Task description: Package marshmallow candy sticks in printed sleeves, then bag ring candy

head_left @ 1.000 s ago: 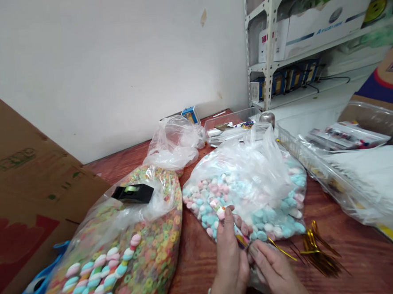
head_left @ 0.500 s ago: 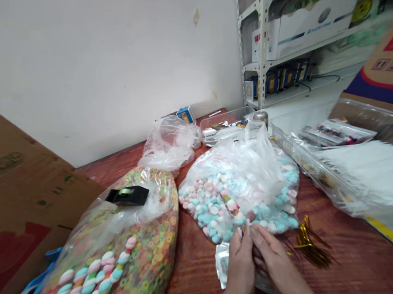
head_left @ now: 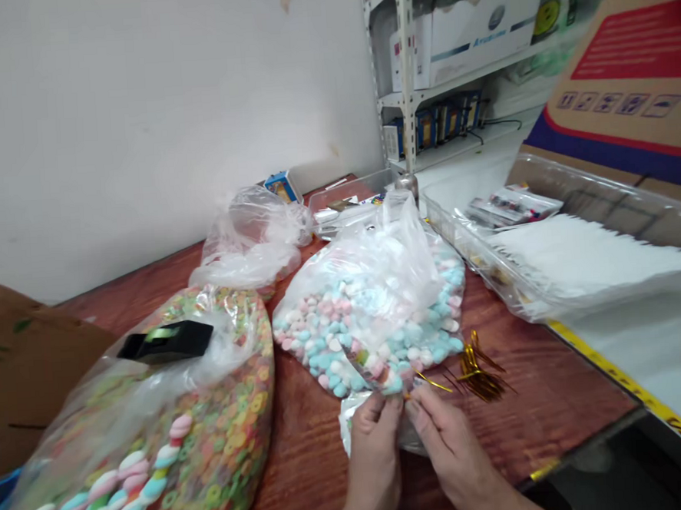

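Observation:
My left hand (head_left: 373, 453) and my right hand (head_left: 450, 442) meet low in the middle of the view, fingers pinched together. Between them they hold a small clear packet of sweets (head_left: 376, 372) at its neck, with a gold twist tie (head_left: 430, 383) sticking out to the right. The packet's shiny lower part shows just left of my left hand. Right behind the hands lies a big clear bag of pink, blue and white candies (head_left: 373, 318). A heap of gold twist ties (head_left: 481, 371) lies on the wooden table (head_left: 312, 449) just right of my hands.
A large bag of coloured ring sweets and twisted marshmallows (head_left: 172, 434) lies at the left with a black tape dispenser (head_left: 166, 341) on it. Clear trays with white paper (head_left: 571, 252) stand at the right. Cardboard boxes flank both sides; metal shelves (head_left: 449, 64) stand behind.
The view has swung right and tilted. My hands have stayed pinched together on the small packet; the gold tie now shows at its neck.

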Action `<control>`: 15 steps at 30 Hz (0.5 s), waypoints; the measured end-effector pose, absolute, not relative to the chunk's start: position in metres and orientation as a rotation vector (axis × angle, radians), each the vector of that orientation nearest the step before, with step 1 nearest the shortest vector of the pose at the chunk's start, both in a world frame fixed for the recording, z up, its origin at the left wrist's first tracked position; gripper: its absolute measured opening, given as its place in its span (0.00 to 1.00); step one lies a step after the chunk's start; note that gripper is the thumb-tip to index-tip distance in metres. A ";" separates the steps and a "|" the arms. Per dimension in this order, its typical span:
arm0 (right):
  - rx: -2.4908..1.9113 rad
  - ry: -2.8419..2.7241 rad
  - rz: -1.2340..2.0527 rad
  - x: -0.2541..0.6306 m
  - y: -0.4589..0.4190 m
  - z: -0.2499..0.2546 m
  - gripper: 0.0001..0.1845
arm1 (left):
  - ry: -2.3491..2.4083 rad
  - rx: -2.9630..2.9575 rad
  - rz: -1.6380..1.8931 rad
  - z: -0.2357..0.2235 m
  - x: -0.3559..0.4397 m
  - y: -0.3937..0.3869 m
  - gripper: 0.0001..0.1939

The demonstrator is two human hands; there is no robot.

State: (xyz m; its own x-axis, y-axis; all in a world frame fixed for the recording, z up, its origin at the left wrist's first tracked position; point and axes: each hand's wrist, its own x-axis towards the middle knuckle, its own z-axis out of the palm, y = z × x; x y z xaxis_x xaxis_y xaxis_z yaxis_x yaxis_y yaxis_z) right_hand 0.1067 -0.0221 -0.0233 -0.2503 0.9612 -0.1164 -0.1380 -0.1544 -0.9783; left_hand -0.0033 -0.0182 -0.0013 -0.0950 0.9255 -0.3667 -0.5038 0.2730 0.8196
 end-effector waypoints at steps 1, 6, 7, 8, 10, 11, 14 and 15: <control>-0.956 -1.047 1.832 0.107 -0.027 -0.024 0.21 | 1.026 0.475 1.212 -0.003 -0.007 -0.024 0.16; -0.553 -0.832 2.382 0.113 -0.046 -0.028 0.28 | 0.791 0.443 0.939 -0.016 -0.019 -0.050 0.15; -0.575 -0.931 2.338 0.119 -0.046 -0.028 0.27 | 0.815 0.440 0.986 -0.018 -0.020 -0.052 0.14; -0.654 -1.072 2.229 0.125 -0.044 -0.027 0.26 | 0.863 0.445 1.062 -0.019 -0.021 -0.051 0.14; -0.948 -1.445 1.778 0.142 -0.037 -0.027 0.20 | 1.004 0.487 1.246 -0.020 -0.026 -0.047 0.12; -1.131 -1.637 1.444 0.150 -0.032 -0.028 0.17 | 1.078 0.513 1.325 -0.019 -0.030 -0.043 0.12; -1.545 -2.056 0.565 0.165 -0.013 -0.038 0.11 | 1.251 0.550 1.415 -0.019 -0.043 -0.037 0.12; -1.615 -2.133 0.408 0.166 -0.007 -0.042 0.09 | 1.293 0.557 1.413 -0.019 -0.047 -0.037 0.14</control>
